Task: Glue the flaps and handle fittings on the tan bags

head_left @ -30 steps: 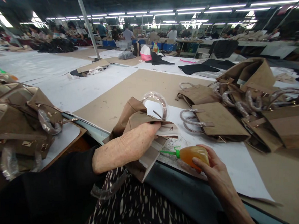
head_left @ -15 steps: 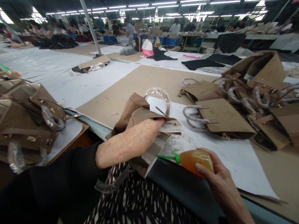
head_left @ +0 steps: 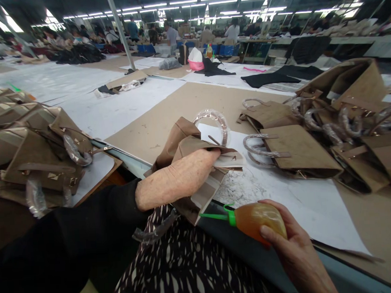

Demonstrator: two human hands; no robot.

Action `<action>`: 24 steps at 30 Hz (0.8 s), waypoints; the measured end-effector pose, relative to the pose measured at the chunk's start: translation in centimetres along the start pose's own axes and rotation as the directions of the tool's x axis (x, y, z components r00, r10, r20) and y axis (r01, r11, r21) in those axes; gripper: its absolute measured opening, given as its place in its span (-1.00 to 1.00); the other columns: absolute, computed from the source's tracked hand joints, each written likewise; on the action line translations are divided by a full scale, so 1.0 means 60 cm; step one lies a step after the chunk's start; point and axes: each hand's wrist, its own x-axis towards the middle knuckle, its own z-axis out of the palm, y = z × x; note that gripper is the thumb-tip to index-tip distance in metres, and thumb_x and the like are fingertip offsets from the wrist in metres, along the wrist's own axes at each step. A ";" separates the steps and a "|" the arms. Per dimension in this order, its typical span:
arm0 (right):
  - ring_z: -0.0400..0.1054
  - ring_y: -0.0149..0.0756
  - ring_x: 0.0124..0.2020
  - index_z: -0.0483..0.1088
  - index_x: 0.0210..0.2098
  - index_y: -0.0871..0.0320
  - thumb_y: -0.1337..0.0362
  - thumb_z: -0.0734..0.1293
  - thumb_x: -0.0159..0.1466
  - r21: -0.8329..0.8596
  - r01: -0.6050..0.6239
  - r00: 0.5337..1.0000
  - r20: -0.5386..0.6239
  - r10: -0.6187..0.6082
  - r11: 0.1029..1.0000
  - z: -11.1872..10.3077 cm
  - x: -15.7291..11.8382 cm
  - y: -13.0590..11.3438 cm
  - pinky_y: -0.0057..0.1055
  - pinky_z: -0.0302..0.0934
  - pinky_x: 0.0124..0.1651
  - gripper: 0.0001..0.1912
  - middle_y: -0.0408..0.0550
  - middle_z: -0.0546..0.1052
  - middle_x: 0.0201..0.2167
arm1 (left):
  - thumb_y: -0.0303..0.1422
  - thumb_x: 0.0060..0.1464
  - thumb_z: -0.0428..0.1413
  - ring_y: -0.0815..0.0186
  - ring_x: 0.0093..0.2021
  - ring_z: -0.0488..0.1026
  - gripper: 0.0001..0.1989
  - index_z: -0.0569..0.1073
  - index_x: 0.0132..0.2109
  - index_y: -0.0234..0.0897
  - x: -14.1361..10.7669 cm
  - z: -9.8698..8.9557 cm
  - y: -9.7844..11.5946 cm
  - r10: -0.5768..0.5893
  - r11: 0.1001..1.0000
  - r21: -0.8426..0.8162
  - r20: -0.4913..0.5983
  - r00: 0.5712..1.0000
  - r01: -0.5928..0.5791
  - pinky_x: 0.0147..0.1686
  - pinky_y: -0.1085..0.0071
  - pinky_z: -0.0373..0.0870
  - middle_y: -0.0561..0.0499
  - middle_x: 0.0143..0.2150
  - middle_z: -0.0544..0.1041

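Observation:
My left hand [head_left: 196, 164] reaches across a brown handbag [head_left: 184, 136] and holds it at its opening; the fingertips are hidden under the bag's edge. The bag leans at the table edge over my lap, its pale lining showing. One plastic-wrapped handle [head_left: 225, 124] arches up behind the hand, and another wrapped handle [head_left: 156, 230] hangs over my lap. In my right hand [head_left: 289, 236] is a squeeze bottle [head_left: 258, 220] of amber liquid, lying sideways in the grip. Its green nozzle [head_left: 215, 216] points left, with the tip close to the bag's lower corner.
Brown handbags with wrapped handles [head_left: 302, 151] lie piled on the right. More handbags [head_left: 40, 151] stand in a row on the left. White paper [head_left: 322, 214] and brown board [head_left: 154, 127] cover the table. A metal pole [head_left: 120, 31] rises beyond, with people working farther back.
The bottle has tipped slightly and its nozzle has moved left and down, closer to the bag's lower corner. My left hand stays at the bag's opening. The whole view has shifted slightly.

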 end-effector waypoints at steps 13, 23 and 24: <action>0.23 -0.27 -0.48 0.40 -0.06 0.04 0.06 0.55 0.04 0.074 -0.082 0.996 -0.016 0.083 0.994 0.014 -0.031 -0.002 -0.49 0.15 -0.56 -0.47 -0.12 0.45 -0.37 | -0.43 0.26 -0.11 0.15 0.05 0.42 -0.63 0.26 0.19 -0.27 0.008 -0.023 0.019 -0.091 0.995 -0.033 0.047 0.995 0.093 0.09 0.19 0.36 -0.13 0.08 0.45; 0.26 -0.33 -0.50 0.43 -0.12 0.06 0.07 0.54 0.05 0.158 -0.122 0.989 -0.068 0.135 0.980 0.029 -0.036 -0.009 -0.55 0.10 -0.61 -0.55 -0.11 0.47 -0.35 | -0.42 0.27 -0.14 0.16 0.08 0.39 -0.61 0.22 0.22 -0.31 0.008 -0.022 0.019 -0.074 0.997 -0.023 0.055 0.996 0.076 0.11 0.20 0.33 -0.14 0.10 0.43; 0.26 -0.33 -0.50 0.44 -0.12 0.06 0.07 0.54 0.05 0.156 -0.129 0.988 -0.065 0.140 0.979 0.028 -0.037 -0.007 -0.56 0.10 -0.61 -0.55 -0.11 0.46 -0.36 | -0.41 0.28 -0.14 0.16 0.07 0.39 -0.61 0.23 0.22 -0.30 0.009 -0.023 0.020 -0.082 0.996 -0.028 0.053 0.995 0.083 0.10 0.20 0.34 -0.14 0.09 0.43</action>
